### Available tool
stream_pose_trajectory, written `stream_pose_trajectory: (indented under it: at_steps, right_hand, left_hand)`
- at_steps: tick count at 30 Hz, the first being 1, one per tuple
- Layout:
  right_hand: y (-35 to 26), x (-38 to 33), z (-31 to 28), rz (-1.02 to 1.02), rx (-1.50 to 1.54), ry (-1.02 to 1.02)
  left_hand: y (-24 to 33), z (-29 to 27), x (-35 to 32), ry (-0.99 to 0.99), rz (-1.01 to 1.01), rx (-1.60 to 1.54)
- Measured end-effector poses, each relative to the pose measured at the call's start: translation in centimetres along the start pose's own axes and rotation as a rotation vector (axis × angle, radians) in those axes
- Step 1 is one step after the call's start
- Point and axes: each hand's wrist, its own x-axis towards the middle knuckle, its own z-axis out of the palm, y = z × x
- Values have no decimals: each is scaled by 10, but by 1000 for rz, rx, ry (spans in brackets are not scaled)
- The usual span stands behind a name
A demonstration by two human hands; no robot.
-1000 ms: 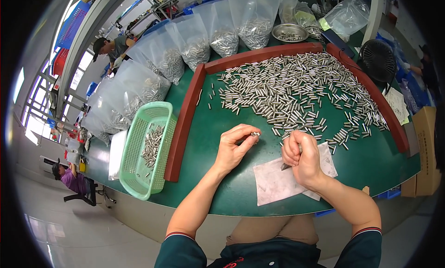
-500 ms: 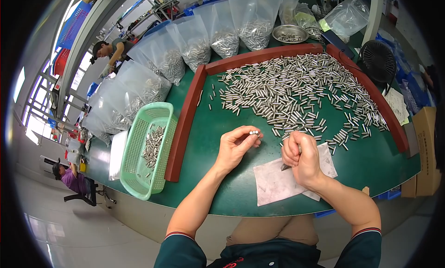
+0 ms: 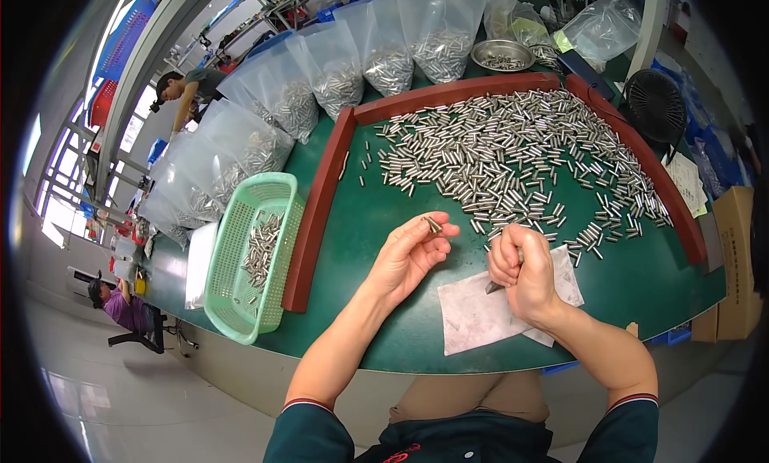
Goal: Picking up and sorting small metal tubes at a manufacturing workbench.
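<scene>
Left hand pinching metal pins, right hand closed round a dark object, green tabletop, red rails, pale floor

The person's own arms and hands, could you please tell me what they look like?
The left hand and right hand are ungloved, the forearms bare. The short sleeves are dark green, edged with thin red and white bands.

Red lettering is located on the dark shirt, at the lower edge of the view: not fully visible, not legible. Dark print is located on the cardboard box at right: too small to read. Paper sheet: faint marks, illegible.
</scene>
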Motion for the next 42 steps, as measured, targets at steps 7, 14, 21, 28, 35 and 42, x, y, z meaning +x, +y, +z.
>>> stream_pose_trajectory:
  at_steps: [7, 14, 21, 28, 35, 42]
  right_hand:
    - [2, 4, -2, 8, 22, 1]
    - [1, 5, -3, -2, 17, 10]
    - [4, 4, -7, -13, 36, -13]
    - [1, 0, -5, -43, 48, -26]
    - [2, -5, -3, -11, 20, -35]
    - [2, -5, -1, -15, 36, -30]
  left_hand:
    - [1, 7, -5, 26, -158, -202]
    - [-11, 38, -27, -177, 272, 1374]
    - [-31, 44, -38, -231, 370, 1627]
    - [-22, 43, -37, -268, 275, 1589]
    - [-25, 47, -34, -281, 300, 1617]
    - [-26, 46, -35, -241, 310, 1579]
